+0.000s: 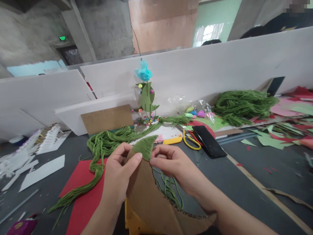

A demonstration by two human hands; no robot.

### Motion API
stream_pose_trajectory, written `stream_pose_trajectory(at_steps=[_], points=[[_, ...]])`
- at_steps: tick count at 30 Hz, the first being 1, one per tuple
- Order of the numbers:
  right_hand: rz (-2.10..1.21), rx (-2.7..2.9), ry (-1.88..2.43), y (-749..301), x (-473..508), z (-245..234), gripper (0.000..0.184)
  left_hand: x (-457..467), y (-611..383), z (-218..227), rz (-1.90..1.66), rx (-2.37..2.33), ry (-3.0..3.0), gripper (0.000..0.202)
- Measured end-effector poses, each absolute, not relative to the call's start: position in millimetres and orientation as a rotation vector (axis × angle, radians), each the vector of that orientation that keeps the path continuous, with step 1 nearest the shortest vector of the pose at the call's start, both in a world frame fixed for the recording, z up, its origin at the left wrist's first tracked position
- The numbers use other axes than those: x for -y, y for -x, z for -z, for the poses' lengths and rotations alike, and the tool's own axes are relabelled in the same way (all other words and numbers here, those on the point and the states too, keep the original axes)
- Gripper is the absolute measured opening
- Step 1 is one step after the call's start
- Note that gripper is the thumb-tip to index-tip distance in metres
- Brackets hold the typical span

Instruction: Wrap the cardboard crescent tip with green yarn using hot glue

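A crescent of brown cardboard (149, 199) is held up in front of me, its upper tip wrapped in green yarn (146, 147). My left hand (126, 168) grips the crescent's left edge, thumb on the front just below the wrapping. At the right edge of the wrapped part, my right hand (168, 160) has thumb and forefinger pinched together; the yarn between them is mostly hidden. Loose green strands (171, 189) hang behind the crescent's inner curve. A long green yarn bundle (105, 142) lies beyond my left hand, trailing over red paper (85, 192).
Beyond my hands lie a yellow utility knife (172, 140), yellow-handled scissors (192, 142) and a black phone (209, 141). A decorated green crescent ornament (148, 98) stands against the white board (183, 71). More yarn (244, 104) and paper scraps (276, 138) lie right; white pieces (42, 171) lie left.
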State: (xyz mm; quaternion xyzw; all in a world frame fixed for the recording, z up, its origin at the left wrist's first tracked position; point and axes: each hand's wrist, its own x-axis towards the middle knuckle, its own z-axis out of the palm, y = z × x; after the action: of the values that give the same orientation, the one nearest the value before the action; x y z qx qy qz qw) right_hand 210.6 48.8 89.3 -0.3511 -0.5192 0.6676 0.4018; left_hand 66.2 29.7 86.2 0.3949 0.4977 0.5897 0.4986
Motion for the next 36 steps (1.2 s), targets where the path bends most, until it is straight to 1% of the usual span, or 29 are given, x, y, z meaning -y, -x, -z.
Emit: stream_pose_trajectory(at_steps=[7,12,14,17,20,24,27,29,31,36], points=[[-1.454,1.465,0.992,-211,-45,-92,0.013,-28,-65,-90,-1.358,-1.023,-0.941,0.018],[-1.33,1.517,1.012,-215,-44,-96,0.014,-29,-63,-93,-1.292,-0.967,-0.933,0.012],[-1.342,1.496,0.996,-217,-44,-97,0.015,-31,-62,-91,-1.337,-1.021,-0.92,0.011],[-1.348,1.469,0.977,-221,-45,-98,0.016,-36,-60,-87,-1.534,-1.102,-0.965,0.007],[-1.346,1.461,0.977,-222,-46,-100,0.015,-39,-58,-84,-1.613,-1.156,-1.051,0.017],[-1.363,1.458,0.968,-222,-46,-101,0.016,-37,-56,-81,-1.501,-1.349,-1.164,0.03],[-1.358,1.461,0.974,-221,-46,-100,0.016,-35,-56,-82,-1.505,-1.327,-1.152,0.037],[-1.362,1.475,0.982,-221,-45,-99,0.016,-33,-59,-86,-1.463,-1.233,-1.095,0.033],[-1.349,1.501,1.0,-219,-45,-98,0.015,-30,-64,-91,-1.37,-1.158,-1.03,0.024],[-1.247,1.567,1.051,-216,-43,-96,0.013,-22,-78,-96,-1.37,-1.148,-0.924,0.022]])
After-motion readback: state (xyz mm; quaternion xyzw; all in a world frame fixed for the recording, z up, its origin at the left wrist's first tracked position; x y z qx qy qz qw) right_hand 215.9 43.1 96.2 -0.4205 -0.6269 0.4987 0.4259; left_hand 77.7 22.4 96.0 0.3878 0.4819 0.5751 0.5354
